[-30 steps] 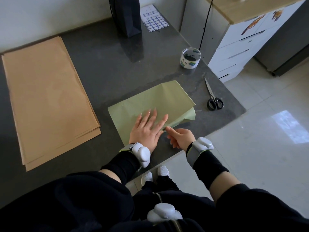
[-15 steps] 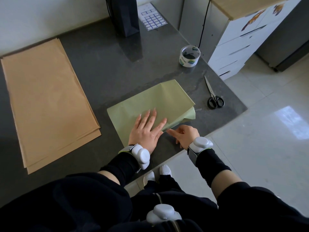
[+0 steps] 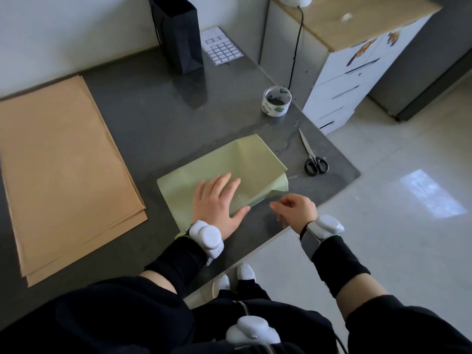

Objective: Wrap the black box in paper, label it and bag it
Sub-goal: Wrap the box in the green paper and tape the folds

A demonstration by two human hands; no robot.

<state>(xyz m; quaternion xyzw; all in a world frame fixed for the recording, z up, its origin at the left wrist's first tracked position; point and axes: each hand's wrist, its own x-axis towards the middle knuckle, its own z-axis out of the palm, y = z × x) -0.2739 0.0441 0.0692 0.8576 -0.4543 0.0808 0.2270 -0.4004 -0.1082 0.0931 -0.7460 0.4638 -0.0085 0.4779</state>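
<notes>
Across the dark grey stone worktop (image 3: pixel 143 129), a stack of large brown kraft paper sheets (image 3: pixel 63 169) is spread at the left, well apart from the work. Near the front edge lies the pale green sheet of wrapping paper (image 3: pixel 237 162), folded over; the black box is not visible and is judged to be hidden beneath it. At the back wall a tall black paper bag (image 3: pixel 178 34) is stood upright, with a white sheet of blue-edged labels (image 3: pixel 222 47) just beside it. A white roll of tape (image 3: pixel 276 101) and black-handled scissors (image 3: pixel 313 155) are set to the right of the green paper.

The left hand (image 3: pixel 219 203) is laid flat on the fold, fingers spread wide, nothing gripped. The right hand (image 3: pixel 296 208) is held just off the paper's near right edge, fingers loosely curled and empty.

For a clean wrap, the fold should be kept pinned under the flat palm while the loose right flap is drawn taut and creased sharply before tape is fetched.
</notes>
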